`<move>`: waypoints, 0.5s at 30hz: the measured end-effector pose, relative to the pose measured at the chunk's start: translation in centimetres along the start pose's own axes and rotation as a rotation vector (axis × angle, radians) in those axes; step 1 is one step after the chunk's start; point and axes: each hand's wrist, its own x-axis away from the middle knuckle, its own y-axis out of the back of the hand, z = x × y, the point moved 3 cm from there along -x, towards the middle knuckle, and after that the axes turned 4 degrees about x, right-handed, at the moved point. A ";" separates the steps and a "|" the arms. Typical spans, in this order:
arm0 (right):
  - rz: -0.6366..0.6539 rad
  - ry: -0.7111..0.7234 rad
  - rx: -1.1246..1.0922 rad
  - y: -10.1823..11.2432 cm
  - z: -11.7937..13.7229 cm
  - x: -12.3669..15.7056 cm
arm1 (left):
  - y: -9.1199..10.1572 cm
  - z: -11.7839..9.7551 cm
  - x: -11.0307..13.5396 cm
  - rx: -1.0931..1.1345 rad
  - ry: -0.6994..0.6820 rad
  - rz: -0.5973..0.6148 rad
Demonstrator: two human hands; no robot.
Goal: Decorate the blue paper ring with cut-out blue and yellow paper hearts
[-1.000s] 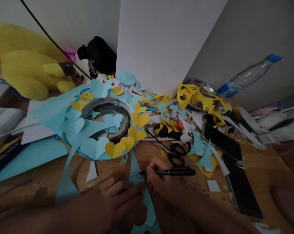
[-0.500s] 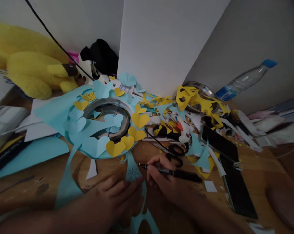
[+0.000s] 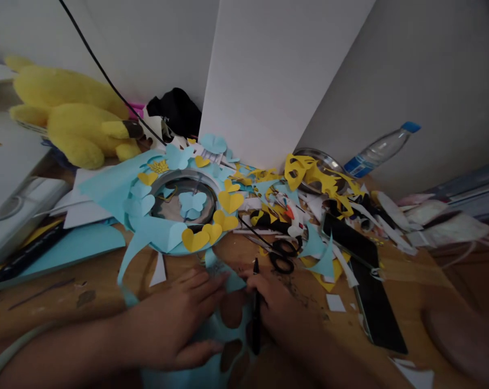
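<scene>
My left hand (image 3: 175,319) lies on a light-blue paper sheet (image 3: 187,376) with cut-out holes. Its fingers are stretched out, and the thumb is apart from them. In my right hand (image 3: 280,305) is a black pen (image 3: 256,329), its narrow end pointing away from me. The right fingertips are at the edge of a blue paper piece (image 3: 235,282); whether they also pinch it, I cannot tell. Beyond both hands sits a round blue paper ring (image 3: 125,208) with yellow hearts (image 3: 230,202) and blue butterfly shapes (image 3: 193,204) on and inside it.
Black scissors (image 3: 282,256) lie beyond my right hand, among blue and yellow paper scraps (image 3: 317,251). Two dark phones (image 3: 377,305) overlap at the right. A plastic bottle (image 3: 380,151) leans by the wall. A yellow plush toy (image 3: 78,124) sits at the back left.
The pen has swung from lying sideways to pointing away from me. The blue paper under my hands has shifted, and the drawn star-like mark no longer shows. The whole view has turned slightly.
</scene>
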 end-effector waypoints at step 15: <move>0.137 0.574 0.459 3.2 -0.5 -4.1 | 0.9 -2.7 0.5 -0.127 -0.384 -0.151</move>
